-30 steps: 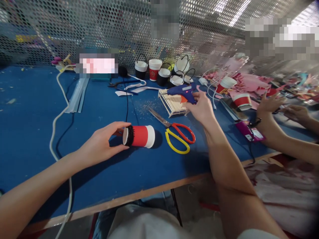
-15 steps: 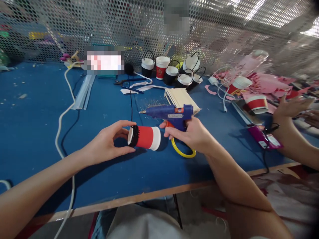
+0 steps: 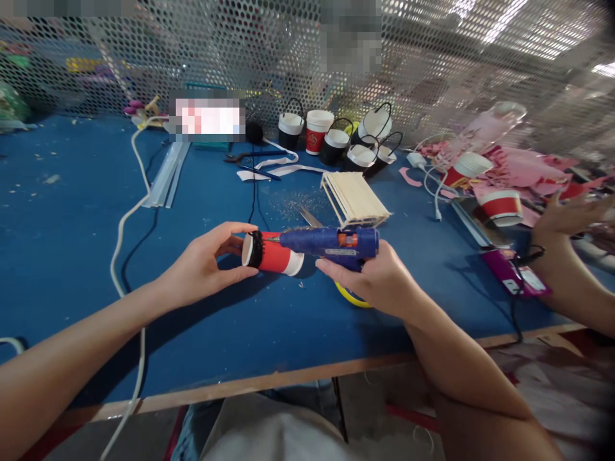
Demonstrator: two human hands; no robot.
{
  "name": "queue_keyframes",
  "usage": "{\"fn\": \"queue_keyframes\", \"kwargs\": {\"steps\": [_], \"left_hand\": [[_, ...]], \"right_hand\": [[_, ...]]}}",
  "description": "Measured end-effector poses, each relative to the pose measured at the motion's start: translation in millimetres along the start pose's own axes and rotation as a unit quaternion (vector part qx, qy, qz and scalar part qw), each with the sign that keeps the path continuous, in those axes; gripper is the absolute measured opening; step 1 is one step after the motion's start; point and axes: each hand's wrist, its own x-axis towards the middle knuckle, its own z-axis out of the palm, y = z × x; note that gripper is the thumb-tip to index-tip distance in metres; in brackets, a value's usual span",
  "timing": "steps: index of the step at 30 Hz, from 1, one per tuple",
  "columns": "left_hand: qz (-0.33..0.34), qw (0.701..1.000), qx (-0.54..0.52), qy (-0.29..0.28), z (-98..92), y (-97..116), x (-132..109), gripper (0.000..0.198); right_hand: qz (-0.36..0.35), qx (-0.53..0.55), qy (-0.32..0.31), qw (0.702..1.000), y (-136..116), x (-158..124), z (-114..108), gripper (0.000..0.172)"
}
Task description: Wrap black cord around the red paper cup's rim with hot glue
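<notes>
My left hand (image 3: 204, 266) grips a red and white paper cup (image 3: 275, 254) that lies on its side just above the blue table (image 3: 72, 230), a black band around the end by my fingers. My right hand (image 3: 379, 280) is closed around a blue hot glue gun (image 3: 331, 242). The gun points left, and its metal tip touches the cup beside the black band. Part of a yellow scissor handle (image 3: 346, 294) shows under my right hand.
A frame of wooden sticks (image 3: 354, 198) stands behind the gun. Several black and red cups with wire handles (image 3: 336, 137) line the perforated metal screen. White and black cables (image 3: 129, 218) cross the left side. Another person's hands (image 3: 567, 221) work at the right among pink scraps and red cups.
My right hand lifted the glue gun off the stick frame and brought it left and down until its tip met the cup. My left hand kept hold of the cup.
</notes>
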Motion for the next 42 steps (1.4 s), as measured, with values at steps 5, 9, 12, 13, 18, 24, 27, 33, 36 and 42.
{"fn": "queue_keyframes", "kwargs": {"steps": [5,9,12,13,18,24,27,33,36,42], "left_hand": [[0.018,1.0,0.015,0.007,1.3,-0.7,1.2,0.055],[0.019,0.999,0.03,0.012,1.5,-1.7,2.3,0.056],[0.012,0.999,0.035,0.018,1.1,-0.9,2.3,0.056],[0.009,0.999,0.036,0.019,1.0,-0.5,2.3,0.056],[0.011,0.999,0.026,0.015,1.1,0.0,2.3,0.055],[0.0,1.0,0.02,0.016,1.6,-1.1,3.5,0.056],[0.0,1.0,0.017,0.018,1.4,-0.5,3.4,0.056],[-0.011,1.0,0.018,0.016,0.7,0.1,2.9,0.056],[-0.006,1.0,0.017,0.015,1.1,-0.8,3.4,0.056],[0.016,1.0,0.011,0.009,1.1,-2.4,3.3,0.057]], "right_hand": [[-0.054,-0.013,-0.014,0.998,-3.9,-0.6,3.6,0.027],[-0.09,-0.022,-0.009,0.996,-5.4,-2.3,4.9,0.023],[-0.121,-0.04,-0.015,0.992,-5.5,-4.5,4.7,0.023],[-0.136,-0.047,-0.017,0.989,-5.7,-5.1,4.5,0.022],[-0.169,-0.078,0.003,0.983,-7.1,-5.2,3.8,0.016],[-0.235,-0.1,-0.013,0.967,-6.9,-5.3,3.1,0.014],[-0.233,-0.101,0.0,0.967,-6.5,-5.4,3.4,0.014],[-0.247,-0.097,-0.032,0.964,-7.5,-5.6,1.9,0.013],[-0.232,-0.095,-0.016,0.968,-7.8,-5.8,1.9,0.013],[-0.158,-0.071,0.001,0.985,-5.8,-4.8,4.3,0.017]]}}
